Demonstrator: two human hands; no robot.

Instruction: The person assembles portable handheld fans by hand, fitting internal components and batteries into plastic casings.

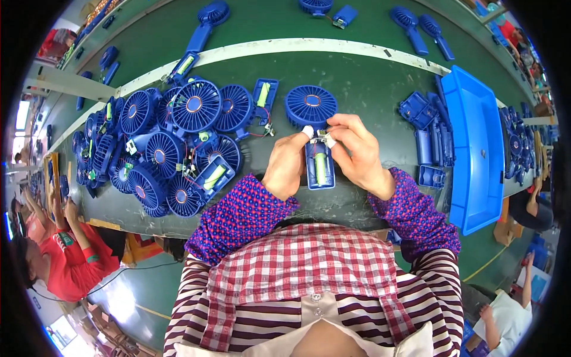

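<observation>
In front of me on the dark green bench lies a blue handheld fan, its round grille pointing away from me. Its open handle housing points toward me, with a light green battery cell lying inside. My left hand pinches the left side where handle meets head, a white cover on a fingertip. My right hand closes from the right on the same spot, thumb and fingers at a small circuit board. Their fingertips partly hide the board and wires.
A heap of blue fans with loose wires and boards fills the bench to my left. At right stand handle covers and a blue plastic bin. Beyond a white rail, more fans lie on another green surface. A person in red works at far left.
</observation>
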